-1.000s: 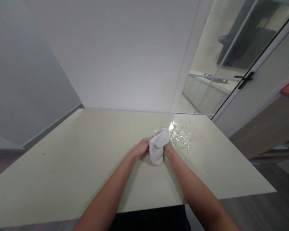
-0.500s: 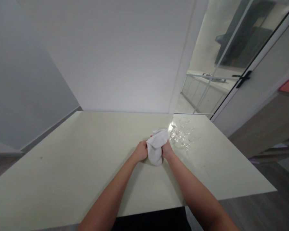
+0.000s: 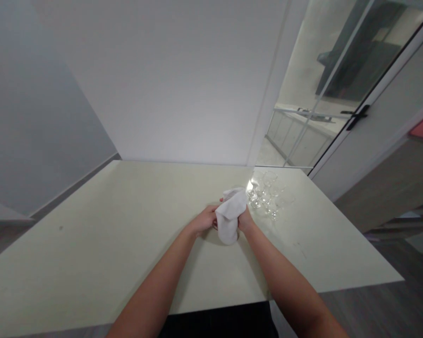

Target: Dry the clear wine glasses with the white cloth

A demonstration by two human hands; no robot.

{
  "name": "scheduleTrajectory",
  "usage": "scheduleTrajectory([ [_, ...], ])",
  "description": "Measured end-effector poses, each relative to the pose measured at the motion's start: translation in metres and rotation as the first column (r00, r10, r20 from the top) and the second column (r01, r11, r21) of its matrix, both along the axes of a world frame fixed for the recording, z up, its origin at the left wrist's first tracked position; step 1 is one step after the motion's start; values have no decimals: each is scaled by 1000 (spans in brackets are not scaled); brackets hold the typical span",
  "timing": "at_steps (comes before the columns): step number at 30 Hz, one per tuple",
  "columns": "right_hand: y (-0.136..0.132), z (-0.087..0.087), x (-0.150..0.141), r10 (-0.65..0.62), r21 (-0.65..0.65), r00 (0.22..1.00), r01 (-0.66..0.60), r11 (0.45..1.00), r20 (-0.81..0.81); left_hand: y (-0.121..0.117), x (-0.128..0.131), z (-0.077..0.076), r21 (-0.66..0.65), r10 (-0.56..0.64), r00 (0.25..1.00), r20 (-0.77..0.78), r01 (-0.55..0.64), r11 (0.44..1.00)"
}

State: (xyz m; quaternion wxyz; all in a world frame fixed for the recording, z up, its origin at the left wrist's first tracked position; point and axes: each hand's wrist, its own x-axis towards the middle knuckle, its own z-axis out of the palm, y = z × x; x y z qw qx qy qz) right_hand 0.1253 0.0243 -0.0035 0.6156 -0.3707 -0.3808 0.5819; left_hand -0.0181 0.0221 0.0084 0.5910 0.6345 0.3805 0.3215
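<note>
Left hand (image 3: 206, 219) and right hand (image 3: 245, 219), fingers curled on the white cloth (image 3: 233, 205), need light, even pressure, clear of the nearby glasses (image 3: 255, 203).

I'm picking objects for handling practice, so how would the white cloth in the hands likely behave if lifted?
The white cloth looks floppy: its upper part folds over and hangs down between the left hand and right hand. The fabric itself is probably light, though any contents are hidden. Its matt surface suggests it isn't very slippery.
</note>
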Motion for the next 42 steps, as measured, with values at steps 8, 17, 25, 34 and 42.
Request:
scheduleTrajectory([
  [8, 3, -2, -4, -102, 4, 993, 102, 995, -57, 0, -2, 4, 379, 174, 980, -93, -126, 917],
  [17, -1, 7, 2, 186, -58, 982, -188, 980, -46, 0, -8, 6, -22, -63, 998, -16, 62, 998],
  [25, -2, 3, -3, 33, 3, 999, -33, 999, -11, -3, -1, 4, 161, 72, 997, -20, -68, 985],
  [34, -5, 10, 9, 497, -107, 849, -519, 848, -181, -1, -22, 20, 80, -137, 987, -87, 144, 986],
  [42, -3, 6, 15, 234, -95, 943, -217, 971, 236, 9, -44, 23, 690, 274, 881, -387, 79, 720],
])
